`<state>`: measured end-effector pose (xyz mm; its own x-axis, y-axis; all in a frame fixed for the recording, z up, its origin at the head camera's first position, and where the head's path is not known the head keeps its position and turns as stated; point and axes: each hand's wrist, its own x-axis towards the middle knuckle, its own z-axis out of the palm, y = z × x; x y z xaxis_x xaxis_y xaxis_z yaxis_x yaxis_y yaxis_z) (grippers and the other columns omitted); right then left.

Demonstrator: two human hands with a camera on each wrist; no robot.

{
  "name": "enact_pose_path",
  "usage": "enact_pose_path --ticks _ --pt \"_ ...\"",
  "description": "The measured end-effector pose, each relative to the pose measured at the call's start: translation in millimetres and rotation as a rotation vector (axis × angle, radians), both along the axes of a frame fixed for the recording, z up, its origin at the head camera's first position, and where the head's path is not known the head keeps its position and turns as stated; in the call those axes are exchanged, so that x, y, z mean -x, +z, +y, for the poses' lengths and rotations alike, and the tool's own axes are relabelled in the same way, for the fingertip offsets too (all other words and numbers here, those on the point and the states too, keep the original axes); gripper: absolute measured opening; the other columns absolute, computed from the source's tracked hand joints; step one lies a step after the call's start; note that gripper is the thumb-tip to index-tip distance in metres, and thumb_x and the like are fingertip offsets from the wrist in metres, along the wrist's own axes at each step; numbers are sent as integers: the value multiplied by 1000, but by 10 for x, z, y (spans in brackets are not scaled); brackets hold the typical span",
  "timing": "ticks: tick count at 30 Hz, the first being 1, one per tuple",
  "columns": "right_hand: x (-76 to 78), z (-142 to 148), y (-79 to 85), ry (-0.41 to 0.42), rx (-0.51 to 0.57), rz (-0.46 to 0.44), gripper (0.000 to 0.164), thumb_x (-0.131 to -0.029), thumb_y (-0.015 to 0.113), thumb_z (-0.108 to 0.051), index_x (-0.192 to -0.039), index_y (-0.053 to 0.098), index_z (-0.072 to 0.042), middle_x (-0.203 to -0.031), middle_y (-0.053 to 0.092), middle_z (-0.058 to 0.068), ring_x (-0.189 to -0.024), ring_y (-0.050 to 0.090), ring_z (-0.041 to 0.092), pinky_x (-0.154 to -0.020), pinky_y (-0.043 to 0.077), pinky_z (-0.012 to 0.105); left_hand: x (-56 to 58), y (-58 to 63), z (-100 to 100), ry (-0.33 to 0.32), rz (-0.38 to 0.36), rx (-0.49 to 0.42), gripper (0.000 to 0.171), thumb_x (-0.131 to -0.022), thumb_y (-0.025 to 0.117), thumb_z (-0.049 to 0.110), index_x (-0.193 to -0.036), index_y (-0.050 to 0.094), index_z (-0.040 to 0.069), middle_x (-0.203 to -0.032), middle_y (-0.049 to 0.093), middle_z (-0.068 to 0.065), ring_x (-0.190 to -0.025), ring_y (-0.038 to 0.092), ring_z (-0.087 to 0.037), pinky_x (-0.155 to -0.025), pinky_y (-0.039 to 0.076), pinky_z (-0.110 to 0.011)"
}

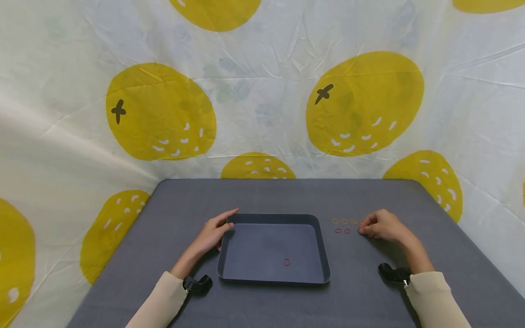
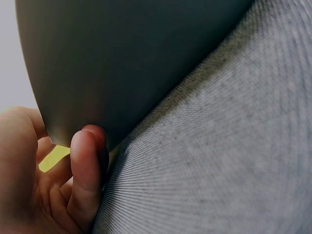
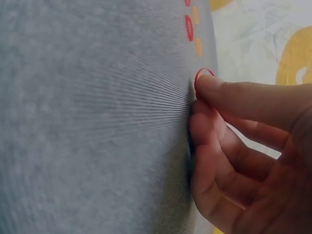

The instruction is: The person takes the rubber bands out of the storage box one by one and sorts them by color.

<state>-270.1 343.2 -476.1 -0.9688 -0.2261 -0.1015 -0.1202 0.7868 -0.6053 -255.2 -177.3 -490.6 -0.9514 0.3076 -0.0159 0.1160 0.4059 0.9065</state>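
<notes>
My left hand (image 1: 211, 234) holds the left side of a dark grey rectangular tray (image 1: 266, 246), thumb over its rim and other fingers outside. In the left wrist view, fingertips (image 2: 87, 151) bend against the tray's outer wall (image 2: 112, 73). Inside the tray lies one small red rubber band (image 1: 286, 259). To its right, my right hand (image 1: 381, 225) pinches another red rubber band (image 3: 196, 80) between thumb and fingers, low over the tabletop. Beside that hand lie two red bands (image 1: 338, 230) and, behind them, three yellow bands (image 1: 345, 221).
A grey cloth-covered table (image 1: 279, 305) carries everything. White fabric (image 1: 262, 114) printed with big yellow fruit hangs behind it and along the sides. Black bands (image 1: 198, 285) circle both wrists, below light sleeves.
</notes>
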Motion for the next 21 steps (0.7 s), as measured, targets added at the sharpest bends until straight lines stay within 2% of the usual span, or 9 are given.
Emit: enact_pose_path --ticks 3,11,21 --pt "-5 -17 -6 -17 1 8 16 -90 79 -15 -91 79 1 -75 69 3 -70 60 15 -58 53 26 -2 -5 -3 0 5 -3 51 -107 55 15 -158 46 18 -100 65 -26 -40 48 -15 -45 55 -38" --pt "-3 -36 -12 -9 7 4 15 -91 77 -14 -92 79 1 -76 71 4 -71 60 16 -58 53 27 8 -55 9 13 -2 -22 51 -107 55 14 -157 47 19 -79 54 -25 -40 47 -17 -44 52 -36" --pt "-2 -43 -17 -6 3 4 14 -91 78 -14 -92 80 0 -75 70 3 -71 60 16 -57 52 26 4 -34 12 13 7 -21 51 -107 56 14 -157 48 18 -80 55 -27 -40 48 -17 -44 53 -37"
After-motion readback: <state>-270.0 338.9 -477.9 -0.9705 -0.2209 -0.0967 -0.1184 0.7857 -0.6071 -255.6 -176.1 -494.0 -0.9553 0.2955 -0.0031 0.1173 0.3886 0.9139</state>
